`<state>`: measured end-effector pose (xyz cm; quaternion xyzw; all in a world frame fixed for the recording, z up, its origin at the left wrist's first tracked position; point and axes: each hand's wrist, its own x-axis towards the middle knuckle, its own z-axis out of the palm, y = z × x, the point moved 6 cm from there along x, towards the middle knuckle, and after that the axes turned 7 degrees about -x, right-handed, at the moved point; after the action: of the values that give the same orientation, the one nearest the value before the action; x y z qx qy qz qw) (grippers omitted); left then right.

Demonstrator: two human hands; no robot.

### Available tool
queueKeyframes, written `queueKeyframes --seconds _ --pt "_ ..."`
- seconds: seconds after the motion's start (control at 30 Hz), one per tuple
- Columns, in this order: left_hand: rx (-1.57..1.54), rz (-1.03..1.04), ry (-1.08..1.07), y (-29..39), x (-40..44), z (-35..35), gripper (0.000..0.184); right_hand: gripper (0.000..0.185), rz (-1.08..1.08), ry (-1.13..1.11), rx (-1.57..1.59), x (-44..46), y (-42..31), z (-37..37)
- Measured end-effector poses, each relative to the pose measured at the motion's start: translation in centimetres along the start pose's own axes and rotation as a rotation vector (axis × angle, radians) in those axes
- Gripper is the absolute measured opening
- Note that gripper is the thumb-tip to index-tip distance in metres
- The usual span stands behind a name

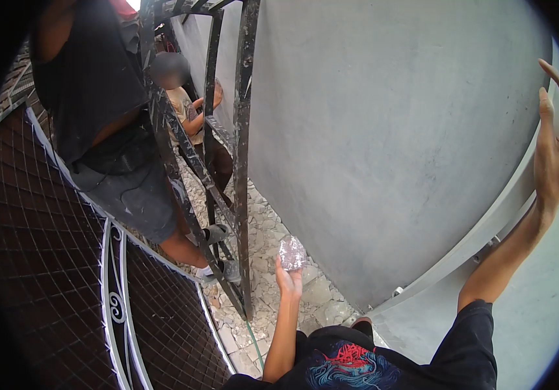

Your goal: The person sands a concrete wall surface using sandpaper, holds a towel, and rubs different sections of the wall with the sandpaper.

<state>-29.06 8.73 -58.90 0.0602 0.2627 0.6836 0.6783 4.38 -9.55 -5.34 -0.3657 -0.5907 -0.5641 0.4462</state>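
My left hand (289, 279) is low in the middle of the view, its fingers round a flat, brownish-grey piece (292, 253) with white dusty patches; what it is made of I cannot tell. My right hand (558, 140) is raised at the far right, beside the raised edge of the grey wall (390, 130). Its fingers are apart and hold nothing. Whether it touches the wall edge is unclear.
A dark metal ladder-like frame (243, 130) stands left of the wall. A person in dark clothes (91, 104) stands on it. Another person (185, 117) is behind, at the wall. Broken stone (318, 292) covers the ground; a mesh fence (45, 247) runs along the left.
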Motion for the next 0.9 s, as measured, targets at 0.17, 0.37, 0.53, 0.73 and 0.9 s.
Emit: queueKeyframes --seconds 0.17,0.37,0.53,0.73,0.9 --pt "-0.040 0.118 -0.024 4.0 -0.7 -2.1 0.049 0.035 -0.023 -0.074 -0.022 0.6 -0.8 0.0" --pt "-0.036 0.208 0.038 4.3 -4.6 -3.2 0.047 0.031 0.089 -0.098 -0.153 -1.7 0.7 0.2" --pt "0.198 0.174 0.048 0.9 -7.2 -2.7 0.048 0.028 0.111 -0.012 -0.270 -1.2 -0.6 0.1" --pt "0.202 0.251 -0.020 0.9 -10.9 -1.7 0.051 0.040 0.173 0.058 -0.078 -0.5 -1.8 -0.3" --pt "0.185 0.334 -0.042 0.3 -13.7 -0.5 0.053 0.042 0.205 0.109 0.129 0.0 -2.2 -0.8"
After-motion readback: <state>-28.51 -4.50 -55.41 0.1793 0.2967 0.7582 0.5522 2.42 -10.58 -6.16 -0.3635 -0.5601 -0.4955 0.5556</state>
